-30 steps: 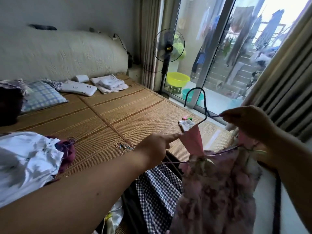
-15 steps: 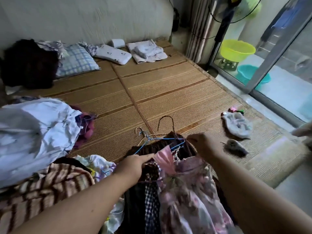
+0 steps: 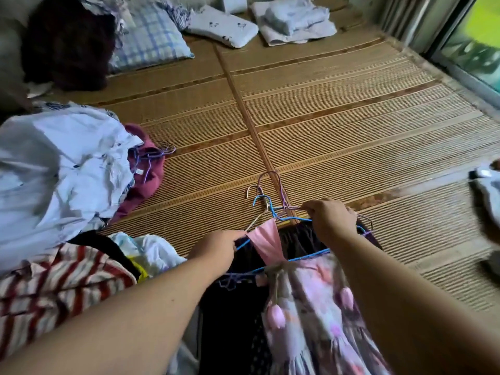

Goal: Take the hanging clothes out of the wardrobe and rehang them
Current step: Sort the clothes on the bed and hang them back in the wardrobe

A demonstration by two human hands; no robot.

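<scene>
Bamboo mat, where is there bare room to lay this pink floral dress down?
The widest bare stretch of woven bamboo mat lies between the folded white towels and the coloured wire hangers. Crowded on the left: white garment pile, red-striped cloth.

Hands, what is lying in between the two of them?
In the head view, a pink dress strap lies between the left hand and the right hand, crossed by wire hangers, with dark clothes underneath.
</scene>
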